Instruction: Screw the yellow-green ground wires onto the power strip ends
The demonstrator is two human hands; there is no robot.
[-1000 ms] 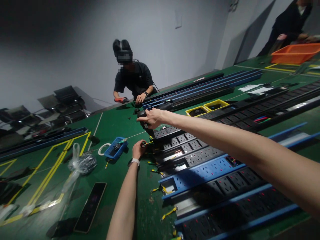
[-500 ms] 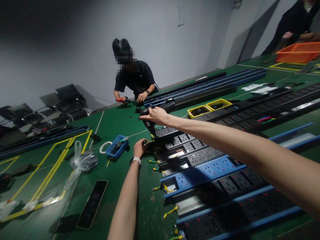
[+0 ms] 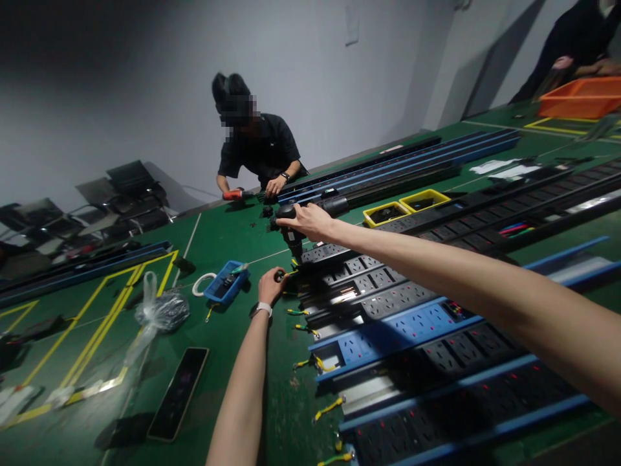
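Note:
My right hand is wrapped round a black power tool, which points down at the end of a socket strip. Just left of the tool, my left hand has its fingers pinched on a small dark part beside a yellow-green wire; the part is too small to make out. Below lie several socket strips side by side, among them a blue one, with short yellow-green wires at their left ends.
A blue bin, white ring, plastic bag and phone lie left. Yellow bins stand behind my right forearm. Across the green table a person holds a red tool; another person is near an orange crate.
The power tool and my right hand have shifted slightly right. My left hand has moved very slightly. The person across leans a little further left.

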